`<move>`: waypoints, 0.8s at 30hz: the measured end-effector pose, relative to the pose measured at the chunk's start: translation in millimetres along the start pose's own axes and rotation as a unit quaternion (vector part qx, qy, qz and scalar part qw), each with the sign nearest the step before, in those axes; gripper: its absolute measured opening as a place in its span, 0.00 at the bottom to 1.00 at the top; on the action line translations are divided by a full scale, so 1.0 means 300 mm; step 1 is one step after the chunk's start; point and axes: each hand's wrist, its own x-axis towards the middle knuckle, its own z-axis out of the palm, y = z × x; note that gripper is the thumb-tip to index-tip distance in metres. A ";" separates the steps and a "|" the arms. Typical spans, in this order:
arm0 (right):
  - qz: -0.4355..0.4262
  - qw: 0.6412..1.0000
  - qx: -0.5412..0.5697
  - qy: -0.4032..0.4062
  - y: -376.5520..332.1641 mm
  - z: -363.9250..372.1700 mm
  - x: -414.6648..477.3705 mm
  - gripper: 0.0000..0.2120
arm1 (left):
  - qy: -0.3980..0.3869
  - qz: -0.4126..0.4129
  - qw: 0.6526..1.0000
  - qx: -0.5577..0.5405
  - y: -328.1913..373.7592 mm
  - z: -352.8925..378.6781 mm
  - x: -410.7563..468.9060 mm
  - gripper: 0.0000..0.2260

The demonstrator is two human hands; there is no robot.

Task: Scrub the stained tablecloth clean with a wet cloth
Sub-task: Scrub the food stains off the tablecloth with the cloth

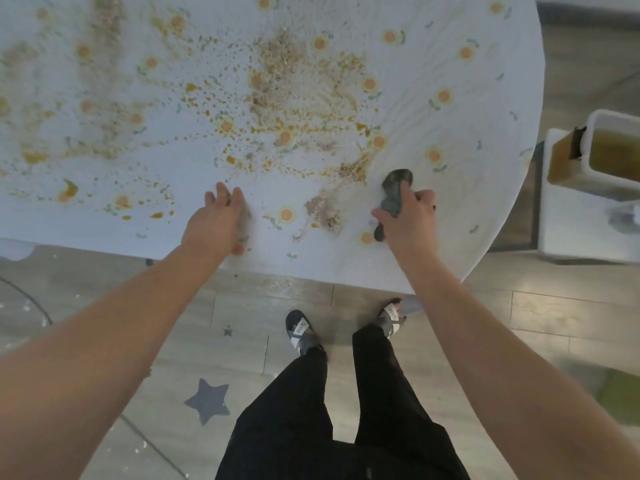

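A white tablecloth (460,202) printed with orange flowers covers the table. Yellow-brown stains and crumbs (294,84) are spread over most of it, with a clump (325,209) near the front edge. My right hand (410,216) grips a bunched grey cloth (394,188) just right of that clump, on or just above the tablecloth. My left hand (218,223) lies flat, fingers straight, pressing the tablecloth near the front edge.
A white bucket (554,216) with brownish water (613,154) stands on the floor right of the table. The table's front edge runs just ahead of my feet (301,332). Grey star stickers (207,400) mark the wooden floor.
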 end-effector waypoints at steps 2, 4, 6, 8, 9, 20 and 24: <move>0.069 0.994 0.068 0.044 0.090 -0.078 0.006 0.33 | -0.004 -0.006 1.000 -0.003 0.004 -0.003 0.000 0.52; 0.084 0.992 0.075 0.050 0.144 -0.077 -0.089 0.29 | -0.002 -0.008 1.000 -0.001 0.001 0.000 0.000 0.52; 0.034 0.995 0.092 0.025 0.127 0.001 -0.227 0.22 | -0.008 -0.001 1.000 0.003 0.002 -0.004 0.002 0.52; -0.050 0.996 0.077 -0.021 0.054 0.120 -0.323 0.17 | -0.011 0.000 1.000 0.018 0.000 -0.007 0.002 0.52; -0.097 0.992 0.066 -0.048 0.003 0.174 -0.360 0.15 | -0.015 0.002 1.000 0.022 -0.003 -0.003 -0.011 0.51; -0.061 0.992 -0.030 0.107 0.064 -0.024 0.113 0.11 | 0.010 0.047 0.999 -0.008 -0.042 0.014 0.005 0.50; -0.040 0.989 -0.033 0.136 0.011 0.072 -0.031 0.13 | 0.097 0.047 0.990 -0.095 -0.053 0.064 -0.042 0.32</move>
